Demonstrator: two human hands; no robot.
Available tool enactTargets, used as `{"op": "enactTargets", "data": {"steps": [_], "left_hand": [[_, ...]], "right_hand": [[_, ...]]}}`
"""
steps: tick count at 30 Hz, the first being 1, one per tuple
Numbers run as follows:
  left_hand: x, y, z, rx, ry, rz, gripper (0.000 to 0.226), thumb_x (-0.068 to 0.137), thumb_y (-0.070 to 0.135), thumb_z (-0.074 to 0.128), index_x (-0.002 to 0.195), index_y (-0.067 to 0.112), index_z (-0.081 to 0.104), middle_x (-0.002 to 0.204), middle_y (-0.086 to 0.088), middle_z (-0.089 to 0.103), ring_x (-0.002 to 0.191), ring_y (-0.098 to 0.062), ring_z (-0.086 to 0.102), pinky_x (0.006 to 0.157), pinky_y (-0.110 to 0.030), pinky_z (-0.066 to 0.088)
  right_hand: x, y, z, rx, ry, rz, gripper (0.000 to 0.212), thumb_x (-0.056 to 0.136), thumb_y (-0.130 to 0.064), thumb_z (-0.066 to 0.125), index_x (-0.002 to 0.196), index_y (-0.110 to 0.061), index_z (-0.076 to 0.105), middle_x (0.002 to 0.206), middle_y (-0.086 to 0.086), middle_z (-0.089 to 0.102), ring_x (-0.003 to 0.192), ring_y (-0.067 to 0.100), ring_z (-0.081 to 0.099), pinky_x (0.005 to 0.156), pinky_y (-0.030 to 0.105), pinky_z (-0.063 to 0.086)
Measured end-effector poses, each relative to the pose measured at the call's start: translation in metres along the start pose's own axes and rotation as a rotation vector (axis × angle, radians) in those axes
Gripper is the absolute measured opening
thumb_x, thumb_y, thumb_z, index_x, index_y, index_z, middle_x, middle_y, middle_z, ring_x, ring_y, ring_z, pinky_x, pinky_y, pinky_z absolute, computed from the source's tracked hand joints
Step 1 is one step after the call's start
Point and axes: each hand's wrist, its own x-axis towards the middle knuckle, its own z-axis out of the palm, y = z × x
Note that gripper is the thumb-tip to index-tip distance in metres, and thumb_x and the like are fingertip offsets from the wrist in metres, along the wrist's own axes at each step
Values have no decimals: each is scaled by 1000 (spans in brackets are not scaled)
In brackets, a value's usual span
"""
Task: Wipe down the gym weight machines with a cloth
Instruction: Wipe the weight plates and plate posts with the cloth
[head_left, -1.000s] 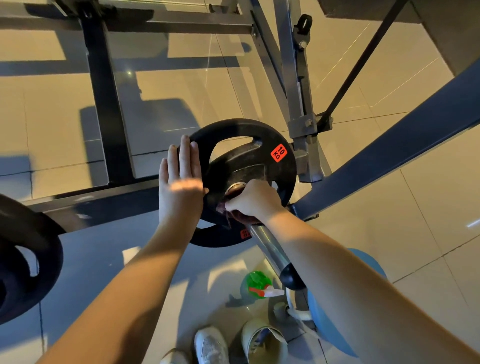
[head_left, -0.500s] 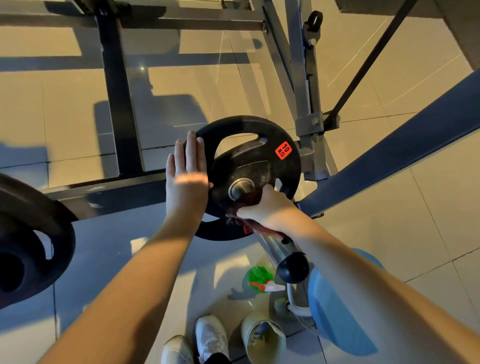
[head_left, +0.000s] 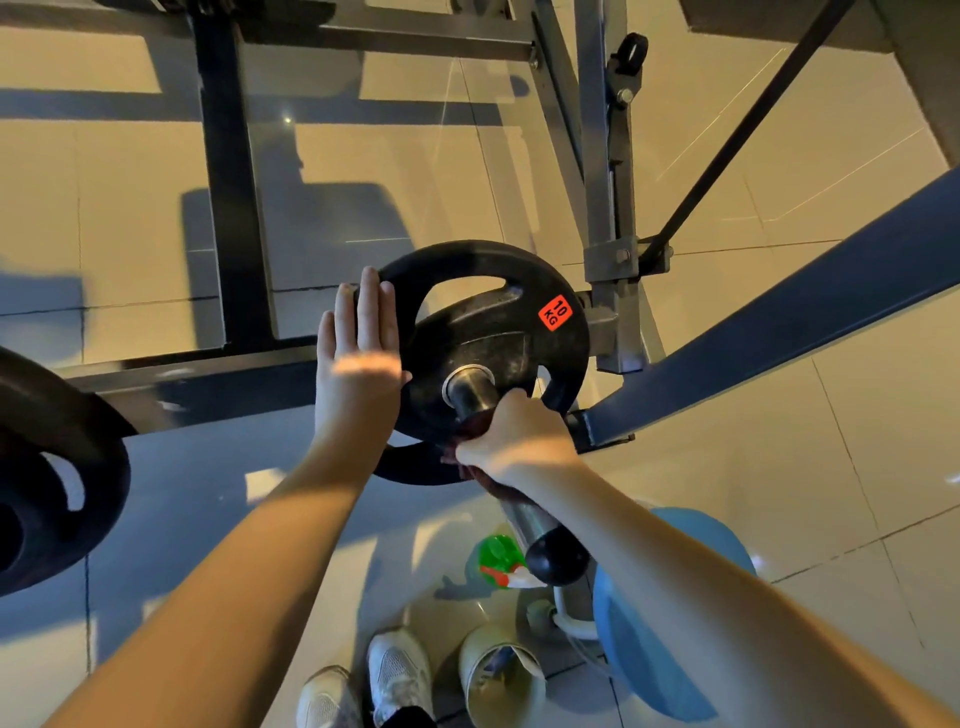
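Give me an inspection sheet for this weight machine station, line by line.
Surface: tiled floor, glossy, with sunlit patches.
Job's things: black 10 KG weight plate on metal bar; dark red cloth around the bar.
Clutter: green spray bottle, pale bin and blue round object on the floor.
Hands: left hand flat against the plate's rim; right hand grips the cloth.
Cables: pale tube beside the blue object; kind unclear.
Surroundings: grey machine frame; second plate at left.

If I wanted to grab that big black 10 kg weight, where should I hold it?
Probably take the weight plate by its top rim, from the front: the long slot below lets fingers hook through. The left hand lies flat on the left edge; the right hand holds the cloth on the bar below.
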Motion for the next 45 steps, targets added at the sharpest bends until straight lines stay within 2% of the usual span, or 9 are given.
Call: {"op": "enactTargets", "data": {"steps": [4, 10, 14, 19, 23, 27, 30, 35, 45], "left_hand": [[1, -2, 6, 20, 45, 3, 93, 85, 24, 72, 148, -5, 10, 152, -27, 23, 134, -46, 33, 109, -52, 31], [1, -4, 11, 62, 73, 13, 89, 87, 25, 70, 147, -6, 13, 151, -27, 26, 133, -45, 37, 108, -49, 33], [1, 0, 6, 42, 56, -8, 84, 89, 23, 67, 147, -7, 14, 151, -27, 26, 133, -46, 35, 108, -50, 33], [0, 3, 0, 22, 0, -24, 87, 89, 22, 68, 147, -5, 10, 153, -27, 21, 135, -47, 31, 110, -52, 28], [1, 6, -4, 28, -31, -43, 85, 86, 22, 70, 146, -8, 18, 152, -28, 24, 134, -48, 33, 109, -53, 29], [1, 8, -10, 21, -110, -49, 98, 83, 30, 71, 148, -6, 6, 156, -26, 12, 139, -47, 23, 113, -51, 21], [0, 7, -11, -2, -127, -51, 99, 83, 29, 72, 148, -5, 6, 156, -25, 12, 140, -46, 22, 113, -51, 20], [0, 3, -5, 3, -45, -22, 98, 78, 28, 76, 146, -7, 15, 152, -29, 23, 133, -49, 33, 107, -54, 32], [-1, -2, 8, 35, 79, 9, 91, 82, 17, 75, 146, -8, 15, 149, -30, 28, 130, -49, 39, 106, -52, 37]], "right_hand": [[36, -9, 14, 0, 112, -60, 61, 78, -46, 73, 116, -2, 55, 93, 4, 55, 103, 30, 61, 73, 27, 40], [68, -23, 23, -38, 142, 3, 41, 88, -51, 61, 85, -12, 47, 70, 1, 43, 90, 28, 58, 72, 29, 36], [59, -14, 20, 42, 159, -54, 42, 91, -45, 61, 108, -6, 57, 90, 5, 57, 99, 26, 61, 75, 27, 38], [29, 0, 9, 103, 18, -96, 46, 97, -37, 51, 130, -5, 42, 121, 15, 57, 112, 35, 56, 80, 31, 37], [-16, 12, 3, -39, -35, -99, 38, 96, -37, 52, 120, -10, 39, 109, 13, 52, 101, 34, 56, 74, 32, 38], [-55, 32, 15, -229, 218, -242, 40, 91, -38, 49, 120, -10, 45, 93, 7, 48, 86, 29, 62, 65, 25, 39], [-50, 27, 20, -323, 329, -235, 54, 75, -40, 75, 110, -4, 56, 84, 11, 59, 67, 25, 64, 54, 21, 43], [6, -3, 19, -191, 83, -24, 68, 93, -44, 59, 136, 1, 33, 125, 16, 52, 113, 31, 57, 83, 34, 47], [58, -20, 27, 86, 177, -60, 38, 96, -30, 56, 121, -4, 43, 108, 13, 61, 106, 32, 60, 74, 27, 34]]}}
